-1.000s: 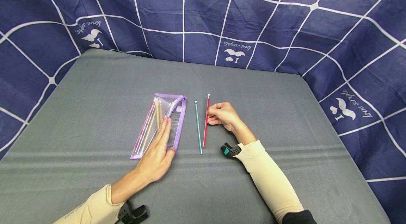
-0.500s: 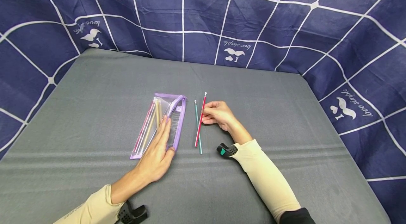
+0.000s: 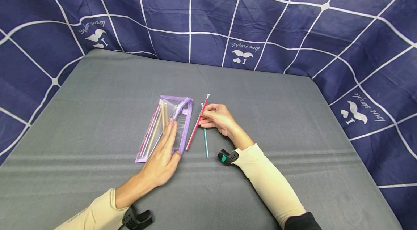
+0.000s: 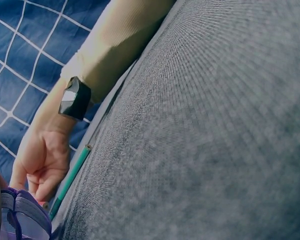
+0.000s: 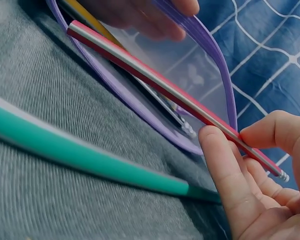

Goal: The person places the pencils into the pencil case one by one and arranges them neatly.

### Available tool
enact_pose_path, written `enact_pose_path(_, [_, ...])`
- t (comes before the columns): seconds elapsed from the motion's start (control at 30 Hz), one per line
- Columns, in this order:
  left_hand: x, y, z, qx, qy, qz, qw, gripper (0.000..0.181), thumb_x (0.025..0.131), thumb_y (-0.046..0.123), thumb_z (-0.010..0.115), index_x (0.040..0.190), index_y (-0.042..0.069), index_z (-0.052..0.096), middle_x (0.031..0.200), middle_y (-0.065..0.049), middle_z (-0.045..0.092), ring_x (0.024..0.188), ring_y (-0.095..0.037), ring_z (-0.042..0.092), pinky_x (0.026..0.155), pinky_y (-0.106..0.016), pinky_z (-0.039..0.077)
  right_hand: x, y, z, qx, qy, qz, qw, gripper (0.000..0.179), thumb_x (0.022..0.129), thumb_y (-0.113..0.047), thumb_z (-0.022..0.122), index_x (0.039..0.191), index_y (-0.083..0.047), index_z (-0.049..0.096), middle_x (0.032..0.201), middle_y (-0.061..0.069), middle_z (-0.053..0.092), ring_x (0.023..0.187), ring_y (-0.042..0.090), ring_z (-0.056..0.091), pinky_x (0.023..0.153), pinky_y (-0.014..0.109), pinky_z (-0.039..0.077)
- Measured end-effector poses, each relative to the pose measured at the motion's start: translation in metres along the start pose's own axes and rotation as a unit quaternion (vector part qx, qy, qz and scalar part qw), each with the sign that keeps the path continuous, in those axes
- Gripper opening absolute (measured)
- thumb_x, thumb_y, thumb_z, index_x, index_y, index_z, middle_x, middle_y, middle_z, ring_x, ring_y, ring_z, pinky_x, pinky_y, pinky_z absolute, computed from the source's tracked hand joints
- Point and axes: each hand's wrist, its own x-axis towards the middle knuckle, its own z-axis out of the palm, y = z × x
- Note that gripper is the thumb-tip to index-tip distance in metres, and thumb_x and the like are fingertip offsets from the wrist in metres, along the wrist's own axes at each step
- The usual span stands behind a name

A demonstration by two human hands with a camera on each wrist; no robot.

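Observation:
In the head view my left hand (image 3: 161, 161) lies with straight fingers on a clear pencil pouch (image 3: 139, 160) with purple edging. The pouch gapes along its right side, and pencils show inside it. My right hand (image 3: 217, 118) pinches a red pencil (image 3: 193, 136) between thumb and fingers near its eraser end. In the right wrist view the red pencil (image 5: 155, 77) slants across the pouch's purple zipper edge (image 5: 140, 125), its other end overlapping the opening. A green pencil (image 3: 206, 143) lies on the table just right of the pouch, partly hidden under my right hand.
A grey cloth (image 3: 277, 114) covers the table. Behind it and along the sides hangs a navy curtain (image 3: 215, 13) with white grid lines. Dark wrist devices (image 3: 228, 156) sit on both of my wrists, below the hands.
My right hand has moved left with the red pencil, past the green one toward the pouch opening, and the pencil has tilted more. The left hand and pouch stay put.

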Motion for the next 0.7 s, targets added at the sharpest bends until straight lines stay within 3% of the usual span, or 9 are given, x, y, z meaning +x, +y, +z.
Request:
enact_pose_path(0.43, [0.000, 0.000, 0.000, 0.003, -0.006, -0.002, 1.0000, 0.082, 0.083, -0.001, 0.053, 0.155, -0.006, 0.014, 0.161, -0.026, 0.012, 0.149, -0.034, 0.012, 0.120, -0.029, 0.006, 0.001, 0.003, 0.010, 0.009, -0.005, -0.001, 0.9999, 0.013, 0.086, 0.012, 0.056, 0.086, 0.000, 0.055, 0.069, 0.011, 0.067, 0.057, 0.015, 0.068, 0.055, 0.024, 0.058])
enact_pose_path(0.7, [0.000, 0.000, 0.000, 0.002, -0.006, -0.001, 1.0000, 0.082, 0.083, -0.001, 0.053, 0.155, -0.007, 0.014, 0.161, -0.027, 0.012, 0.149, -0.035, 0.012, 0.120, -0.027, 0.004, -0.002, 0.005, 0.022, 0.006, -0.034, 0.001, 0.9994, 0.013, 0.086, 0.013, 0.057, 0.085, 0.000, 0.055, 0.069, 0.012, 0.067, 0.057, 0.016, 0.069, 0.056, 0.024, 0.058])
